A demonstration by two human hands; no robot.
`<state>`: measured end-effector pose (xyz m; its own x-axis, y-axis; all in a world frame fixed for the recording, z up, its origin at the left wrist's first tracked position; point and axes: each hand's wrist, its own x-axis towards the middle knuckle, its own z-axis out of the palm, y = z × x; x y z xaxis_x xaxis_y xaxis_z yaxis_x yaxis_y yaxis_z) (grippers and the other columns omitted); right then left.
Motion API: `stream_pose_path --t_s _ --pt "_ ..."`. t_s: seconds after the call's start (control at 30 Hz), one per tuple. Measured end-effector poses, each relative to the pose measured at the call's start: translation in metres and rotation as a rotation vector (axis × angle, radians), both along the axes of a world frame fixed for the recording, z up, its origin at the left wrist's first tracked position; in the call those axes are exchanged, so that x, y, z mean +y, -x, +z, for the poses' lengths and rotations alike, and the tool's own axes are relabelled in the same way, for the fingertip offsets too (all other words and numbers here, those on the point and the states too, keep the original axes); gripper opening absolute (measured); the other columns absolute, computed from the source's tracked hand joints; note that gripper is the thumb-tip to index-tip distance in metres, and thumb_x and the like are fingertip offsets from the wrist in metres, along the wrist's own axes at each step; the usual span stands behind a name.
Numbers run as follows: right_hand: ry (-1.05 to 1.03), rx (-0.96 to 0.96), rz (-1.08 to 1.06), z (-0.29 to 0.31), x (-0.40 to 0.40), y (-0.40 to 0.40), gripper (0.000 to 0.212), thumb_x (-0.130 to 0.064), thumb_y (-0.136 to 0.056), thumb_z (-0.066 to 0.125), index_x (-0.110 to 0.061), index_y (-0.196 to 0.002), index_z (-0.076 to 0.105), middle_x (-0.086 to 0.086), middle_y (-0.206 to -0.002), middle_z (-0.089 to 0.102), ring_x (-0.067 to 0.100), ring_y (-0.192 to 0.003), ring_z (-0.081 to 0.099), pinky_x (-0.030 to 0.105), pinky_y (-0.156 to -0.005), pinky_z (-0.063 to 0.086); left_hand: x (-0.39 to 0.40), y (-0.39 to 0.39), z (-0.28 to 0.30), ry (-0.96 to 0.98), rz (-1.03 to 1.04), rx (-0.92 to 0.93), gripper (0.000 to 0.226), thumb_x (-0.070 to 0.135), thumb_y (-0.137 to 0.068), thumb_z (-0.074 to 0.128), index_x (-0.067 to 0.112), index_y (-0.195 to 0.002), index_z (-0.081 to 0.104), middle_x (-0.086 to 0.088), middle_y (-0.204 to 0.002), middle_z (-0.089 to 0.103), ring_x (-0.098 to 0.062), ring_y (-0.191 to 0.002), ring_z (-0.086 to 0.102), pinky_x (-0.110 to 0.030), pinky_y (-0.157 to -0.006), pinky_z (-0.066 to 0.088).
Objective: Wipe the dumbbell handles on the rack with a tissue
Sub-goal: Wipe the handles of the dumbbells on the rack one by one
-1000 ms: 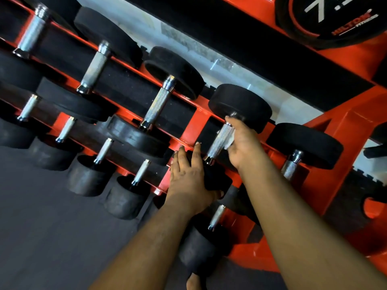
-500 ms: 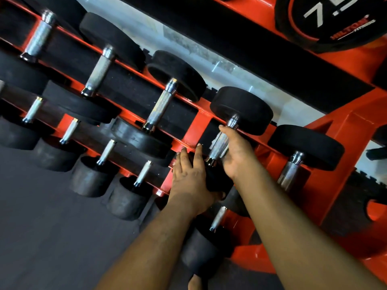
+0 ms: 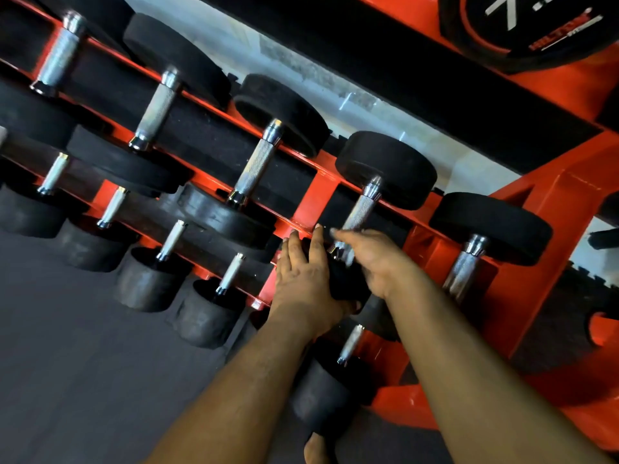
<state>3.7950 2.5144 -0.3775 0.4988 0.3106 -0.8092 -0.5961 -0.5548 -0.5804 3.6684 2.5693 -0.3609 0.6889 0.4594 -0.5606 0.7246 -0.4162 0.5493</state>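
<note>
Two rows of dumbbells sit on the orange rack (image 3: 310, 202), black round heads at either end and knurled chrome handles between them, all slanting across the head view. The handle (image 3: 360, 209) being worked belongs to the upper-row dumbbell fourth from the left, its far head (image 3: 385, 169) resting on the back rail and its near head (image 3: 345, 279) mostly hidden under the hands. To its right stands another dumbbell (image 3: 489, 226), and to its left one more (image 3: 254, 169) with a clean bright grip. A black weight plate (image 3: 522, 31) with white and red print leans at the top right corner. Below the rack the floor (image 3: 67, 363) is dark grey and matte; behind it a pale wall shows between the rails. The left hand (image 3: 303, 283) lies flat with fingers pressed together, palm against the near head, fingertips reaching the orange rail. The right hand (image 3: 371, 259) is curled at the low end of the handle, fingers bent across it; a sliver of pale tissue (image 3: 348, 259) seems to peek from under them, though blur makes it hard to be sure. A bare toe (image 3: 315, 448) shows at the bottom edge.
</note>
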Motion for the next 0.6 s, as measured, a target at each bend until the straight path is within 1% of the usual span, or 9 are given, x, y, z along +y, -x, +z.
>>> stream_pose_path --t_s 0.1,0.17,0.27,0.33,0.37,0.43,0.5,0.57,0.6 --pt "0.098 -0.050 0.042 -0.006 -0.001 0.002 0.021 -0.027 -0.088 0.076 -0.010 -0.098 0.069 0.019 -0.099 0.074 0.036 -0.093 0.072 0.050 -0.086 0.060 0.000 -0.001 0.001 -0.008 -0.005 -0.001 0.141 0.058 -0.067 0.086 0.029 -0.160 -0.016 -0.015 -0.167 -0.019 -0.032 -0.155 -0.017 -0.044 -0.127 -0.003" --pt "0.107 -0.142 0.066 -0.010 -0.015 0.005 0.006 -0.018 -0.094 0.069 -0.012 -0.093 0.071 0.013 -0.093 0.075 0.031 -0.091 0.073 0.045 -0.085 0.060 0.000 0.000 -0.001 -0.008 -0.001 -0.004 0.141 0.057 -0.067 0.086 0.029 -0.160 -0.016 -0.015 -0.167 -0.019 -0.032 -0.155 -0.017 -0.044 -0.127 -0.003" --pt "0.037 -0.185 -0.023 -0.004 -0.040 0.008 0.015 -0.001 -0.093 0.063 -0.007 -0.101 0.075 0.012 -0.093 0.076 0.022 -0.081 0.073 0.031 -0.072 0.059 0.000 0.000 -0.002 -0.005 -0.006 -0.006 0.141 0.056 -0.068 0.086 0.029 -0.160 -0.017 -0.016 -0.166 -0.020 -0.032 -0.155 -0.017 -0.042 -0.127 -0.004" --pt "-0.087 -0.234 -0.013 0.010 -0.043 0.005 0.019 0.000 -0.093 0.061 -0.006 -0.105 0.074 0.014 -0.098 0.076 0.016 -0.078 0.071 0.026 -0.070 0.057 0.000 0.001 -0.001 -0.003 -0.016 0.000 0.141 0.056 -0.068 0.086 0.029 -0.159 -0.018 -0.015 -0.166 -0.021 -0.032 -0.155 -0.018 -0.043 -0.127 -0.004" --pt "-0.123 -0.390 0.079 0.017 -0.041 0.000 0.021 -0.003 -0.095 0.059 -0.010 -0.108 0.074 0.012 -0.104 0.076 0.015 -0.083 0.071 0.028 -0.075 0.057 0.000 0.001 -0.001 -0.009 -0.016 0.002 0.141 0.056 -0.069 0.086 0.029 -0.159 -0.019 -0.015 -0.166 -0.021 -0.032 -0.155 -0.019 -0.044 -0.127 -0.004" --pt "-0.074 -0.911 0.373 0.024 -0.034 -0.015 0.032 -0.006 -0.097 0.057 -0.015 -0.125 0.069 0.003 -0.120 0.071 0.011 -0.102 0.067 0.026 -0.089 0.053 0.000 0.000 0.000 -0.002 -0.018 0.007 0.142 0.055 -0.069 0.087 0.030 -0.159 -0.019 -0.015 -0.166 -0.022 -0.032 -0.155 -0.019 -0.044 -0.127 -0.004" --pt "-0.024 -1.338 0.674 0.015 -0.024 -0.031 0.047 0.004 -0.095 0.054 -0.012 -0.138 0.059 0.006 -0.135 0.063 0.017 -0.120 0.060 0.028 -0.103 0.045 0.001 0.000 -0.001 -0.002 -0.014 0.008 0.142 0.054 -0.068 0.088 0.031 -0.159 -0.019 -0.015 -0.166 -0.022 -0.032 -0.155 -0.019 -0.043 -0.127 -0.004" --pt "0.011 -1.503 1.035 -0.008 -0.025 -0.040 0.058 0.012 -0.085 0.056 -0.008 -0.139 0.057 0.014 -0.143 0.057 0.031 -0.135 0.051 0.040 -0.114 0.031 0.000 0.000 0.000 -0.007 -0.012 0.003 0.142 0.054 -0.068 0.088 0.031 -0.159 -0.019 -0.015 -0.166 -0.021 -0.031 -0.155 -0.018 -0.043 -0.127 -0.004" --pt "0.016 -1.531 1.212 -0.020 -0.028 -0.041 0.060 0.010 -0.082 0.060 -0.009 -0.138 0.058 0.013 -0.145 0.055 0.032 -0.140 0.044 0.039 -0.118 0.024 0.001 0.001 0.000 -0.009 -0.013 0.000 0.142 0.054 -0.068 0.088 0.031 -0.159 -0.019 -0.015 -0.167 -0.021 -0.031 -0.155 -0.018 -0.042 -0.127 -0.004"
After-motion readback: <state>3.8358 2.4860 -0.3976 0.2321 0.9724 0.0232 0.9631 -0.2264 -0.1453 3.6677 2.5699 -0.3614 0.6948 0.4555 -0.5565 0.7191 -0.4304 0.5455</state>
